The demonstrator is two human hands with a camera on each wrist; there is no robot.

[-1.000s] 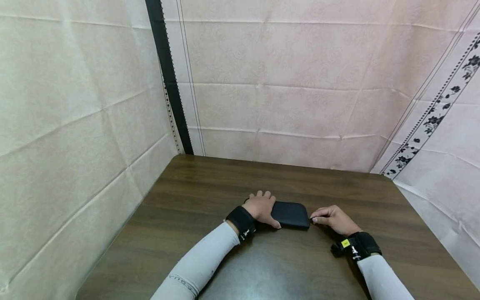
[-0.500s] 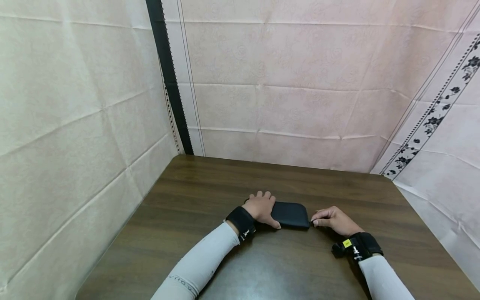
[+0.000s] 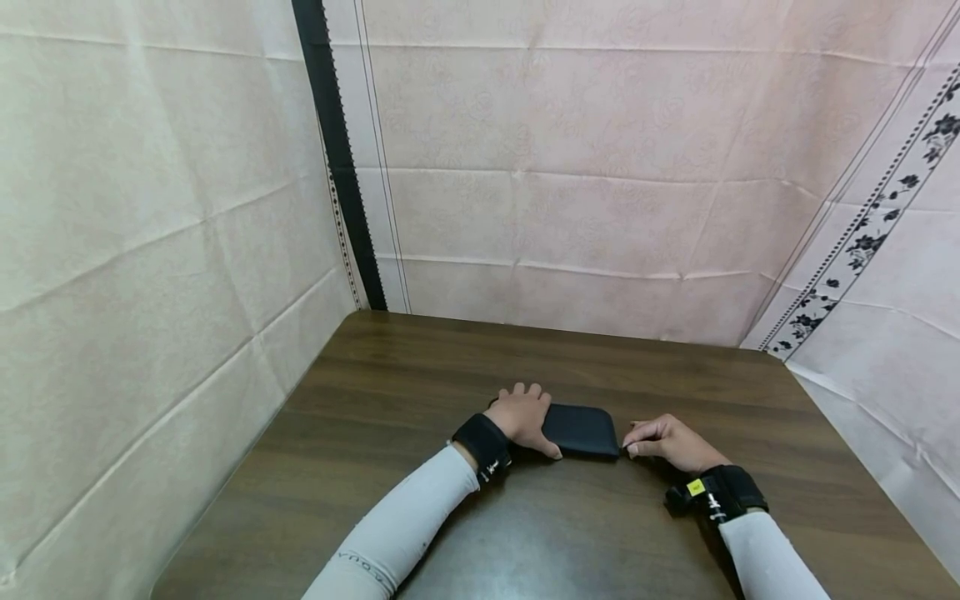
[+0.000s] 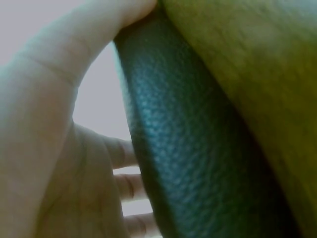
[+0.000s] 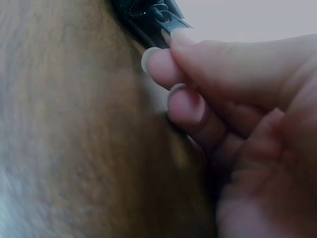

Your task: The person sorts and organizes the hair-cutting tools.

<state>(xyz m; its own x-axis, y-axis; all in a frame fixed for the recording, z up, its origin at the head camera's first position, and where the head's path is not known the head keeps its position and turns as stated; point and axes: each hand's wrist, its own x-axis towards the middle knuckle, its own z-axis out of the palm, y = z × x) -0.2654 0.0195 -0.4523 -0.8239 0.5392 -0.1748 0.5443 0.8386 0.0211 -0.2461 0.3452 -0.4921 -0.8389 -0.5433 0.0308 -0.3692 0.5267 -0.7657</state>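
Note:
A black pebbled-leather zip wallet (image 3: 583, 431) lies on the brown wooden table (image 3: 420, 358). Across its left part rests my left hand (image 3: 522, 417), fingers straight and spread toward the far side, thumb along the near edge. The left wrist view shows the thumb tip on the wallet's leather side (image 4: 168, 119), with light showing under the arched palm. At the wallet's right near corner, my right hand (image 3: 672, 442) pinches a small metal zipper pull (image 5: 171, 22) between thumb and index finger. In the right wrist view the other fingers curl in below it.
Pale creased cloth (image 3: 600, 167) hangs behind the table, and more cloth (image 3: 150, 250) covers the left side. A black strip (image 3: 341, 158) runs down near the back left corner. Both wrists wear black camera straps over white sleeves.
My right hand has shifted very slightly right and toward me, still pinching the zipper pull. The left hand and the wallet stay in place.

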